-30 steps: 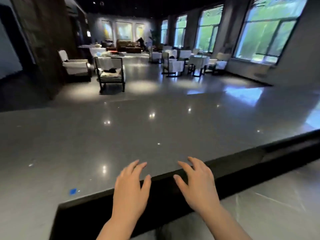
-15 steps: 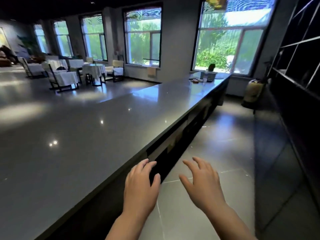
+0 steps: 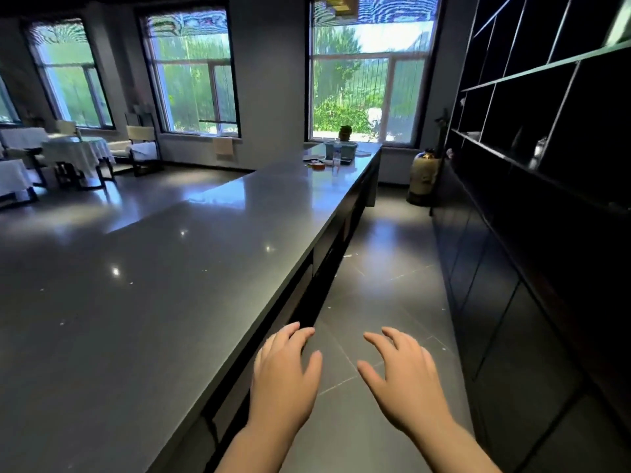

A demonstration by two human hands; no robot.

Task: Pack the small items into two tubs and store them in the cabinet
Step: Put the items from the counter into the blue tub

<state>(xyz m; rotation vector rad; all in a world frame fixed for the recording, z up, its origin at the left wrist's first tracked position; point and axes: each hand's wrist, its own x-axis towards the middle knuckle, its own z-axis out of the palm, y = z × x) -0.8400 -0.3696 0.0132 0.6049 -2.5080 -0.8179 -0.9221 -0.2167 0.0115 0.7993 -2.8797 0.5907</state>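
Tub (image 3: pixel 339 149), teal-grey, sits at the far end of the long dark counter (image 3: pixel 191 268), close under the right-hand window (image 3: pixel 368 80). Small items (image 3: pixel 324 162) lie scattered on the counter top just in front of it: a clear bottle, something orange, some flat pieces; too small to name further. Only one tub made out for certain; a second may stand against it, cannot tell. Likely laid out there as the work spot, so packing has not begun.

Cabinet (image 3: pixel 505 302), dark, runs along the right wall, closed doors below, open shelving above. An aisle of grey floor tile separates it from the counter, which puts storage a short turn away from the tub.

Person stands at the near end of the aisle, well apart from the tub. Left hand (image 3: pixel 283 377) held out low beside the counter's edge, fingers loosely spread and slightly bent, gripping nothing. Right hand (image 3: pixel 403 380) over the floor, fingers splayed wider, thumb out, likewise empty. Neither hand touches anything. Reads as a walking posture.

Far left: dining tables (image 3: pixel 73 150) with white cloths, chairs.
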